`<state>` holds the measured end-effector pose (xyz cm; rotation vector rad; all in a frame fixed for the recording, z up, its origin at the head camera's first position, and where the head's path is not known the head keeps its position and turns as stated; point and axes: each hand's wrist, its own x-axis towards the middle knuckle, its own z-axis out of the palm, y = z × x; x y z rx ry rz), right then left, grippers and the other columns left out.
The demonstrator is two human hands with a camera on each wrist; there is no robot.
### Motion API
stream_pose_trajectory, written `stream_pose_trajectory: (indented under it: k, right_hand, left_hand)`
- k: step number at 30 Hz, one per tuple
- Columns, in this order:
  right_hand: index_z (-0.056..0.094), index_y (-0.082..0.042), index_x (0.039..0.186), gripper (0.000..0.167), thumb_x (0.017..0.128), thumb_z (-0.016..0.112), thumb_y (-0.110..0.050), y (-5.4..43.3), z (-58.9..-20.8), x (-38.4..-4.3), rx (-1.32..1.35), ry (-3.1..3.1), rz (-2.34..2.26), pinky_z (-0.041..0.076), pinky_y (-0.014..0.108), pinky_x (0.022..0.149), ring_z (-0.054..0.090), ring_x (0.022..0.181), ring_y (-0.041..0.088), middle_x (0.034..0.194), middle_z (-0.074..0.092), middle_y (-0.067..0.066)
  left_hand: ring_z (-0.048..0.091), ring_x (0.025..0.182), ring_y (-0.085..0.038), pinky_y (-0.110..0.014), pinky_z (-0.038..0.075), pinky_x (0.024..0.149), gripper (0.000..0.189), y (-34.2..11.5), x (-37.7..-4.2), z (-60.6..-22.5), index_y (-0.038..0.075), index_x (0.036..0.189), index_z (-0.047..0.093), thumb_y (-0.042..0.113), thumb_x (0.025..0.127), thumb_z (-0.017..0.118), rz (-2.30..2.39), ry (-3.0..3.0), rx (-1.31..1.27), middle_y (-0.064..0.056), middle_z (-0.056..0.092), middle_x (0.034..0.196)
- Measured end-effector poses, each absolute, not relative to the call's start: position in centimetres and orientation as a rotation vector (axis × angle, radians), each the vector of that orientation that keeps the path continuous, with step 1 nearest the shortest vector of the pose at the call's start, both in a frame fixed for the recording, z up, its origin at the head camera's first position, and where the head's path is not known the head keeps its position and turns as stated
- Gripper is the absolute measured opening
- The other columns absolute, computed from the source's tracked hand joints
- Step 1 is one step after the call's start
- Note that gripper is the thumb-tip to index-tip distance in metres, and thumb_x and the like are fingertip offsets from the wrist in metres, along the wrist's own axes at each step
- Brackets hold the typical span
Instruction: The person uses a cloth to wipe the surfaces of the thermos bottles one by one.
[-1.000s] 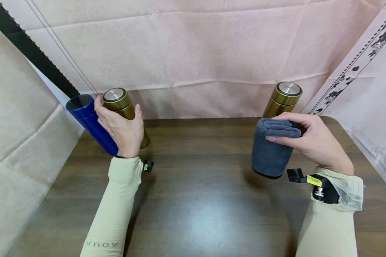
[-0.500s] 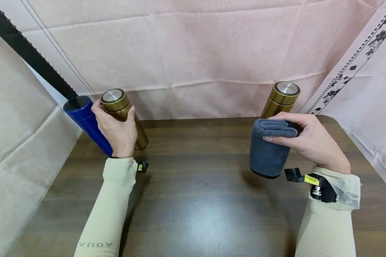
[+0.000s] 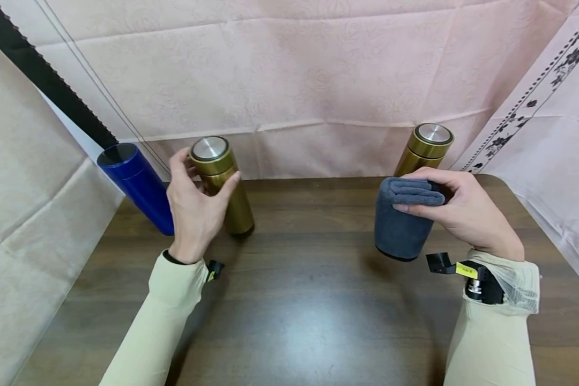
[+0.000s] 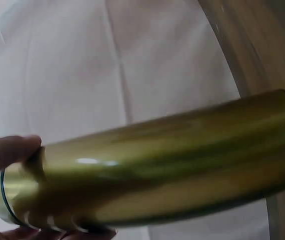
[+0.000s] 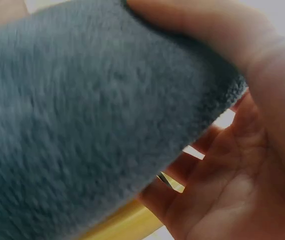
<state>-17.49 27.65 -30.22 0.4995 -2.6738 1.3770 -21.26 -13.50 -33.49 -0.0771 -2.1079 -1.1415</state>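
The left hand curls round the upper part of a gold flask, thumb and fingers on opposite sides, with a blue container just to its left; I cannot tell whether the flask's base touches the tabletop. The right hand pinches a folded grey cloth, a second gold flask beyond it. An even, upright grip, kept away from the blue container, should steady the held flask best.
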Motion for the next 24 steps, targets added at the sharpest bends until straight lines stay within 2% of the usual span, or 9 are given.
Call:
stream_pose_trajectory:
  k: [2,8,16,24]
  right_hand:
    - [0.072,-0.019,0.121,0.038,0.085,0.084,-0.015,27.6,-30.3,-17.5,0.503,-2.681,1.374,0.057,0.018,0.077,0.066,0.096,0.012,0.109,0.073,-0.002]
    - [0.072,-0.018,0.12,0.037,0.085,0.084,-0.013,27.2,-30.3,-17.8,0.573,-2.677,1.377,0.056,0.017,0.079,0.065,0.097,0.013,0.109,0.073,-0.001]
    - [0.072,-0.02,0.119,0.036,0.085,0.084,-0.014,26.2,-30.3,-18.1,0.641,-2.685,1.375,0.056,0.019,0.078,0.065,0.095,0.014,0.106,0.071,0.0]
    - [0.072,-0.021,0.118,0.037,0.084,0.085,-0.012,24.8,-30.7,-18.7,0.728,-2.661,1.374,0.056,0.018,0.08,0.066,0.095,0.014,0.107,0.071,-0.001]
  left_hand:
    - [0.066,0.105,-0.02,-0.025,0.055,0.074,0.08,-12.7,-20.5,-33.5,0.005,0.14,0.045,0.031,0.078,0.09,-1.172,-2.145,-0.152,-0.011,0.066,0.126]
    - [0.064,0.11,-0.02,-0.038,0.063,0.08,0.082,-10.4,-18.5,-33.4,0.003,0.14,0.044,0.026,0.077,0.091,-1.245,-2.192,-0.424,-0.011,0.064,0.128]
    - [0.063,0.116,-0.016,-0.026,0.061,0.087,0.081,-7.8,-17.2,-33.8,0.004,0.14,0.041,0.018,0.078,0.09,-1.347,-2.211,-0.727,-0.01,0.061,0.132]
    - [0.061,0.117,-0.014,-0.028,0.062,0.084,0.083,-6.3,-16.9,-34.6,0.008,0.142,0.041,0.022,0.077,0.091,-1.397,-2.254,-0.841,-0.004,0.062,0.132]
